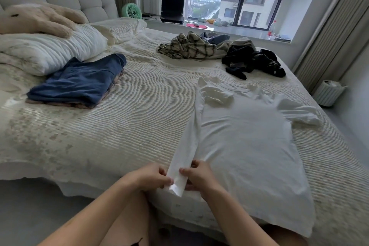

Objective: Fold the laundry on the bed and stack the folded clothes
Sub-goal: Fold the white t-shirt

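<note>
Head view: we've got the white shirt (247, 138) laid flat on the bed (139, 118), near edge, so it folds clean. Left side's already turned in as a strip; both hands pinch its bottom end, left hand (148, 175) & right hand (196, 175) close together, prob. to square the hem. Count: 1 shirt in work, 1 folded stack (77, 82) by the pillows w/ blue on top, 2 unfolded heaps: plaid (187, 46) & dark (253, 60), kept well apart at the far side.

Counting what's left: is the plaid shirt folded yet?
No, the plaid shirt lies crumpled in a heap near the window side of the bed.
</note>
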